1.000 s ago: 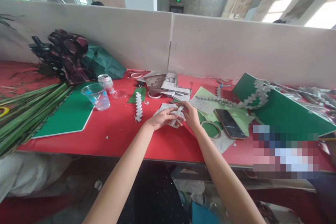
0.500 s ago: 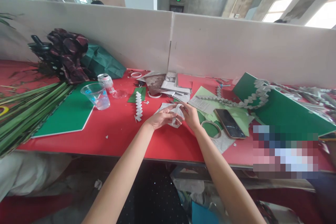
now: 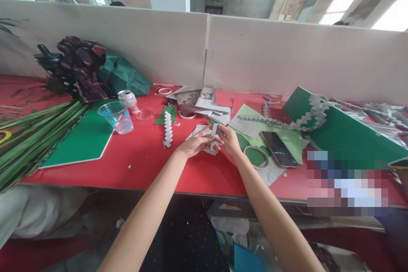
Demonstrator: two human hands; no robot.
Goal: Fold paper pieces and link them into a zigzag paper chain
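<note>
Narrow white paper strip [image 3: 214,131] sitting between both hands, above red tabletop [image 3: 153,170], long axis running away from person, far end tipping slightly right. Left hand [image 3: 198,142] pinching strip between thumb and fingers. Right hand [image 3: 228,137] curling fingers by far end; gripping or only touching, cannot tell. Creased white paper sheet [image 3: 198,129] lying beneath. White zigzag paper chain [image 3: 168,129] lying leftward, running roughly parallel.

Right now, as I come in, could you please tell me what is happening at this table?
A person's left hand holds a narrow white strip over the red table, with the right hand at the strip's upper end. A short zigzag white piece lies left of the hands, and a phone lies to their right.
</note>
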